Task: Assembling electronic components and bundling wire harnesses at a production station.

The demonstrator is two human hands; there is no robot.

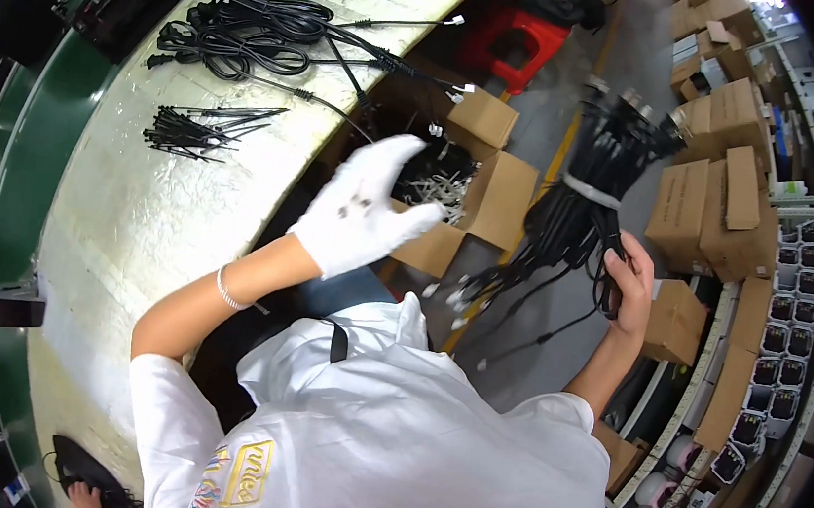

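In a white glove, my left hand (363, 205) hovers past the table's edge with thumb and fingers spread, holding nothing. My bare right hand (632, 283) grips a thick bundle of black cables (570, 217) out to the right. A pale band (592, 191) wraps the bundle's middle; loose ends with white connectors hang down to the left. Coiled black power cords (261, 35) lie on the far part of the table (181, 230), some ends reaching over its edge. Nearer, a small pile of thin black strips, like cable ties (202, 128), rests there too.
An opened cardboard box (499, 199) with cables and white connectors stands below my left hand. Beyond it is a red stool (528, 49). Cartons (705, 206) and a rack of small units (785, 338) line the right. Another person's hand (85, 500) shows at lower left.
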